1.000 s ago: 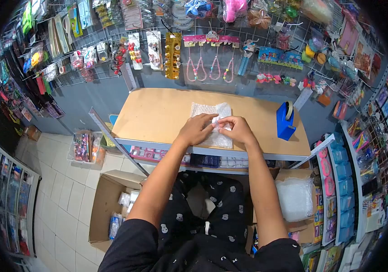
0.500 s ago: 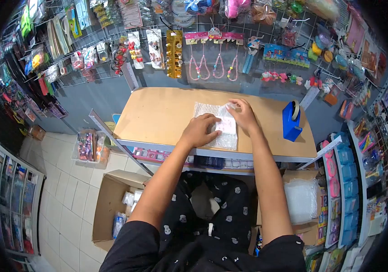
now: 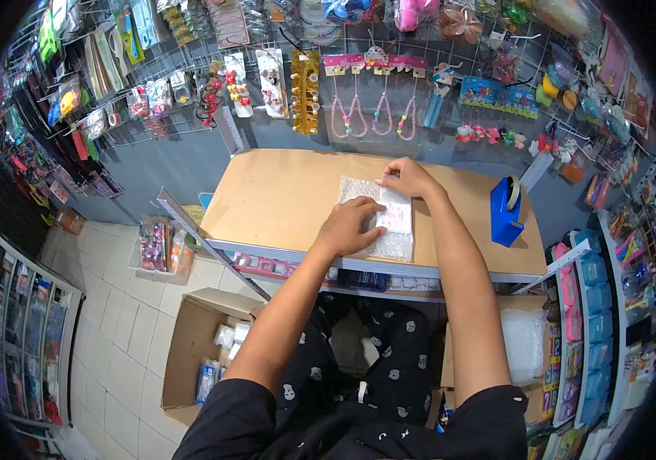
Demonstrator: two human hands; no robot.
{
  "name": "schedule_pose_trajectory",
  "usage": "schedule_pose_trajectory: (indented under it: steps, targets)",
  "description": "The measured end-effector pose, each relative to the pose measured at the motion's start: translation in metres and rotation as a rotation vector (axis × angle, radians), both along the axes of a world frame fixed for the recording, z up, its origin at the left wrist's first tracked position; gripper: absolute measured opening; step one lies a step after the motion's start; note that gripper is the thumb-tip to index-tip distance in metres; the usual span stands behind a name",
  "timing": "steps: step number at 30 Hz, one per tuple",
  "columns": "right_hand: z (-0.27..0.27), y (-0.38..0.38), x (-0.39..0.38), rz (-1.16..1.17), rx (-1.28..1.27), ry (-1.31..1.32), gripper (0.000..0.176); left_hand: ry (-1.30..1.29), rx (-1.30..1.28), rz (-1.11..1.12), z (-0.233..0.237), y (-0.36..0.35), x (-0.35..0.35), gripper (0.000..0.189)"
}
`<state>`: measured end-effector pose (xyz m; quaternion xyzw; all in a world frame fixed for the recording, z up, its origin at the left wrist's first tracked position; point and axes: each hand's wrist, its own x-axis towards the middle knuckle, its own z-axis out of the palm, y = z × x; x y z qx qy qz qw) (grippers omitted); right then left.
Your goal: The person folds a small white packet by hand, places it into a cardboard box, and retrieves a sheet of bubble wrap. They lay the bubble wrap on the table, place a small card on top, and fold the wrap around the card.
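Observation:
A sheet of bubble wrap (image 3: 395, 249) lies on the wooden tabletop, with a small white packet with pink print (image 3: 394, 218) on it. My left hand (image 3: 351, 226) rests on the left part of the wrap, thumb and fingers apart, the fingertips by the packet's left edge. At the far edge of the wrap, my right hand (image 3: 412, 179) has thumb and fingers pinched together on the bubble wrap. Its palm hides the wrap's far right corner.
A blue tape dispenser (image 3: 506, 212) stands at the table's right end. Below are an open cardboard box (image 3: 182, 360) at left and a stack of clear bubble wrap (image 3: 523, 345) at right. Hair accessories (image 3: 305, 92) hang on the wall rack behind.
My right hand has shifted left along the far edge of the wrap, its fingers drawing into a pinch. My left hand stays on the wrap. The whole view has moved slightly.

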<state>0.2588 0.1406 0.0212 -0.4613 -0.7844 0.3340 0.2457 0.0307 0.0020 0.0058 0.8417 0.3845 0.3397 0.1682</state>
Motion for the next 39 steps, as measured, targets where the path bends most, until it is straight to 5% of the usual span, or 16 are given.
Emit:
schedule_pose_trajectory:
  steps: [4,10,13,19,24,30,39]
  targets:
    - [-0.020,-0.014,-0.006,-0.073,0.249,-0.044,0.028,-0.004,-0.017,0.029,-0.001,0.000,0.000,0.047]
    - [-0.010,-0.036,-0.008,-0.306,0.305,-0.014,0.038,-0.004,-0.024,0.020,0.000,0.001,0.000,0.047]
    - [-0.017,-0.029,-0.007,-0.384,0.227,0.213,0.040,-0.014,-0.010,0.021,-0.002,0.002,0.000,0.048]
    - [0.006,-0.089,0.018,-0.199,0.342,0.221,0.047,-0.005,-0.022,0.026,-0.001,0.001,0.000,0.049]
    - [-0.005,-0.115,0.031,0.066,0.346,-0.238,0.116,-0.019,0.004,0.016,0.000,0.001,0.000,0.049]
    - [-0.005,-0.128,0.025,0.015,0.341,-0.354,0.119,-0.027,-0.058,0.009,-0.001,0.002,-0.002,0.054]
    - [-0.004,-0.133,0.023,0.002,0.370,-0.337,0.095,-0.058,-0.094,-0.024,0.003,0.001,-0.003,0.059]
